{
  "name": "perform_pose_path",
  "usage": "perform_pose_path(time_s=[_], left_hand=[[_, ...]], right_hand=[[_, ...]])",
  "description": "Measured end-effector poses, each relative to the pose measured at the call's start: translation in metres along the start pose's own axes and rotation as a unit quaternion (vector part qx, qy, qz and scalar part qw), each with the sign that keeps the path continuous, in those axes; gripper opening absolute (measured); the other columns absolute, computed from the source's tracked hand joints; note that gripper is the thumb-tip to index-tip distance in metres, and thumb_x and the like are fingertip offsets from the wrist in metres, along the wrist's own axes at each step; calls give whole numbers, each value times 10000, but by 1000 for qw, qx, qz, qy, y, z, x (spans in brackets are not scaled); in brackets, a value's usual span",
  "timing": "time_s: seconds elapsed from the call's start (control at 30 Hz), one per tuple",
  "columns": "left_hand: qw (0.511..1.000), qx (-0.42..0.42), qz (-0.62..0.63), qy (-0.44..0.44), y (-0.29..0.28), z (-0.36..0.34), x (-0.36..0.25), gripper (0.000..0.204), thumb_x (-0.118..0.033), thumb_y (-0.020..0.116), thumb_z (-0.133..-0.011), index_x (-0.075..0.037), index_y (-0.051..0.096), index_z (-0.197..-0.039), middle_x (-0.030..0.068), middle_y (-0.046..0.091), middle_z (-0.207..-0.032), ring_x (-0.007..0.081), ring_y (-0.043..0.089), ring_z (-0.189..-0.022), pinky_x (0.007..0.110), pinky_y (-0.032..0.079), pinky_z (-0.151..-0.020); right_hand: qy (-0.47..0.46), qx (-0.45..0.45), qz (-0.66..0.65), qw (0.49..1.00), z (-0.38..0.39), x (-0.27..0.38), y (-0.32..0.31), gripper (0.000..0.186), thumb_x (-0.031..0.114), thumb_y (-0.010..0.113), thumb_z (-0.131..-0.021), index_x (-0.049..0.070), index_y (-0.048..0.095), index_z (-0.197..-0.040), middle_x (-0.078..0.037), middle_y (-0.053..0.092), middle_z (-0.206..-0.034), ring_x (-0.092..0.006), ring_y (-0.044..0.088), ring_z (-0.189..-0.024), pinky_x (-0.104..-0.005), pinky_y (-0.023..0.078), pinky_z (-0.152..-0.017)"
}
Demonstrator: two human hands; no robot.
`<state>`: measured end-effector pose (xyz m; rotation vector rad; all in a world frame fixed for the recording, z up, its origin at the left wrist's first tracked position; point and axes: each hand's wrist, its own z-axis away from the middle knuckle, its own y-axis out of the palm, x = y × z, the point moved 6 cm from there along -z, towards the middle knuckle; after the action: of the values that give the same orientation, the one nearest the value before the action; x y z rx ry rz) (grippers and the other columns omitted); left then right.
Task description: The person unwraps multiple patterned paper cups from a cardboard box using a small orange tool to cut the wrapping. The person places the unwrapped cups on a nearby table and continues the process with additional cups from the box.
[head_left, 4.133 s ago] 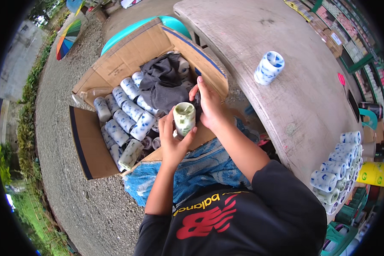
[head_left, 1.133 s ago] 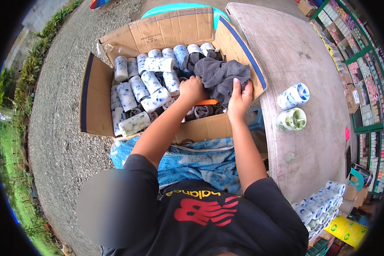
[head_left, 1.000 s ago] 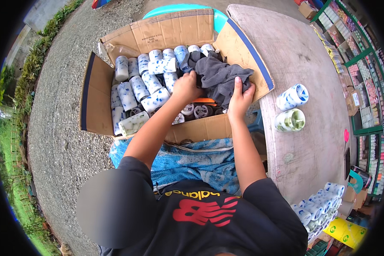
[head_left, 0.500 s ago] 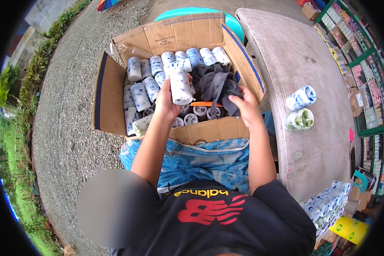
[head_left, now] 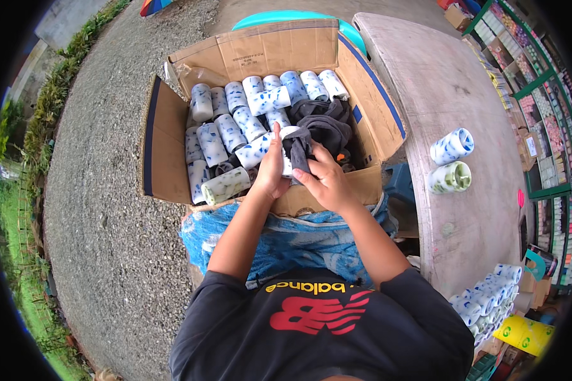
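A white cylinder (head_left: 287,166) is held between the two hands, partly covered by a dark gray cloth (head_left: 299,154). Its left side is clamped by the fingers of the left hand (head_left: 272,168); the cloth is gripped at its right side by the bent fingers of the right hand (head_left: 326,179). How far the cylinder is tilted cannot quite be told under the folds. Just left of the left fingers, a blue-flecked cylinder (head_left: 253,150) is seen lying, with a green-flecked cylinder (head_left: 224,186) nearer the wrist. Beneath and around the fingers, more are packed in the cardboard box (head_left: 161,143). Well to the right of the right fingers, two upright cylinders (head_left: 452,147) are carried by the worktop (head_left: 454,235).
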<state>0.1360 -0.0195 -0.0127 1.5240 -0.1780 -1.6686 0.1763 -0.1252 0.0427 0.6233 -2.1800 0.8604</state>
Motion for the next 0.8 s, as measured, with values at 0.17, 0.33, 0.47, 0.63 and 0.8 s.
perform_pose_path(time_s=[0.17,0.33,0.47,0.63,0.8], left_hand=[[976,63,-165,124,-2,-8,2,681,-354,358,-1026,-124,-53,-1518,182,265,-1502,251,366,-1324,322,329,-1067],[858,53,-457,229,26,15,-27,1208,-150,777,-653,-46,-76,-1504,192,611,-1120,277,632,-975,325,480,-879],[856,19,-448,256,13,13,-32,1144,-93,742,-653,-32,-14,-1509,165,611,-1124,237,628,-965,319,490,-848],[833,22,-487,261,11,9,-26,1103,-103,730,-653,-46,44,-1514,162,641,-1050,242,648,-925,336,507,-826],[836,37,-507,208,17,8,-28,1156,-132,745,-624,-26,5,-1506,181,657,-977,301,675,-892,347,522,-805]], right_hand=[[13,-82,32,996,-23,-23,1,295,248,558,-957,11,612,-1123,-161,524,-1228,-287,540,-1114,-358,412,-948],[285,-202,-308,885,-21,-78,-26,370,362,493,-995,37,626,-1110,-5,614,-970,-87,524,-885,-243,429,-792],[81,-113,-78,987,-26,-34,-34,287,248,533,-955,5,678,-999,-110,655,-1027,-250,522,-1027,-354,386,-930],[74,-82,-130,985,-14,-27,-13,243,191,530,-936,6,678,-987,-100,662,-1020,-259,513,-1040,-362,374,-943],[274,-146,-595,741,-12,-66,5,316,260,541,-926,0,639,-1075,-69,659,-1050,-174,609,-953,-318,430,-916]])
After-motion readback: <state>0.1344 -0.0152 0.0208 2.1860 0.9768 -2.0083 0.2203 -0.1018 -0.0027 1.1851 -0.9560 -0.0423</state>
